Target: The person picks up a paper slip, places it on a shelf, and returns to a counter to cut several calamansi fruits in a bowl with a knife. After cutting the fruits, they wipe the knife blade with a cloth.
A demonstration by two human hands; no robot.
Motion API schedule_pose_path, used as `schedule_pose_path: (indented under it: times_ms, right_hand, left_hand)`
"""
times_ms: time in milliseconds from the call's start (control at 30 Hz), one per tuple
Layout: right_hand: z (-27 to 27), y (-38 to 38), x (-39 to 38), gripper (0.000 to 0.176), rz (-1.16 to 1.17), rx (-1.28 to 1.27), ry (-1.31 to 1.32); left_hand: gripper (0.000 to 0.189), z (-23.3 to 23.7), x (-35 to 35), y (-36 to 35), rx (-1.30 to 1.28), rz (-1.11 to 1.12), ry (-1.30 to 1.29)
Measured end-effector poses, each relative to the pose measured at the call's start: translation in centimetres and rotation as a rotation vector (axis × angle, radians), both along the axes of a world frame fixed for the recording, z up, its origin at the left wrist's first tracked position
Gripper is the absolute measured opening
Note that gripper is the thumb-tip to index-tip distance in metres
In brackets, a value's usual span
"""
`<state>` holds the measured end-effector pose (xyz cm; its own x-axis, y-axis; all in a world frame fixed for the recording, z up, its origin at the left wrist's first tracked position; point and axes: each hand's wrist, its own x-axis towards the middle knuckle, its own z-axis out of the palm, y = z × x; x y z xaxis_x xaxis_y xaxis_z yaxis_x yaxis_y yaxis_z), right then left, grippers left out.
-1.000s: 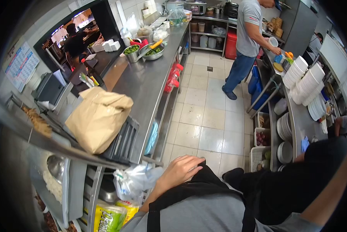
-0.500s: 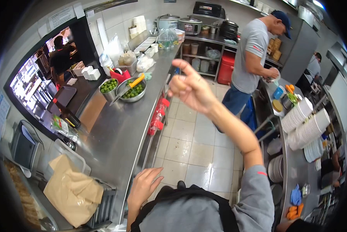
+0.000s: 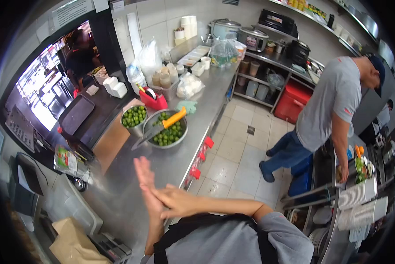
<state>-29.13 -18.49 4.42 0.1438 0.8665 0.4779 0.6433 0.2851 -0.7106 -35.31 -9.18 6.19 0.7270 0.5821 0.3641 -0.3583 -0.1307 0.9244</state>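
Observation:
Over the steel counter, my left hand is raised with its fingers stretched upward and slightly blurred; it holds nothing. My right hand lies against the palm and wrist side of my left hand, its thumb and forefinger apart. Beyond both hands stands a metal bowl of small green citrus fruits. A knife with an orange handle rests across that bowl. Beside it is a metal container with more of these fruits. Neither hand touches them.
A co-worker in a grey shirt stands at the right-hand counter, near stacked white bowls. A brown paper bag and a clear plastic bin are at lower left. A red cooler sits on the floor at the back.
My right hand has come down from its raised, pointing pose to meet my left hand. My left hand has risen over the counter. The view has turned, and the co-worker now reaches downward.

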Motion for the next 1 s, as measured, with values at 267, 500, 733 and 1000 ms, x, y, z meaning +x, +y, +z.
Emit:
schedule_pose_path:
  times_ms: [267, 500, 733, 1000]
  right_hand:
    - [-0.6, 4.6, 9.5, 0.093, 0.036, 0.380, 0.073]
    - [-2.0, 7.9, 13.0, 0.078, 0.260, 0.527, 0.220]
    - [-0.9, 10.4, 22.6, 0.074, 0.599, 0.321, 0.331]
    - [-0.3, 12.4, 28.5, 0.073, 0.696, 0.486, 0.103]
  left_hand:
    - [0.100, 1.8, 10.3, 1.9, -0.176, 0.009, -0.134]
    - [0.091, 2.0, 14.7, 3.4, -0.365, 0.099, -0.328]
    - [0.091, 1.9, 19.7, 5.7, -0.492, 0.306, -0.231]
    - [0.093, 1.9, 26.1, 4.4, -0.497, 0.414, -0.265]
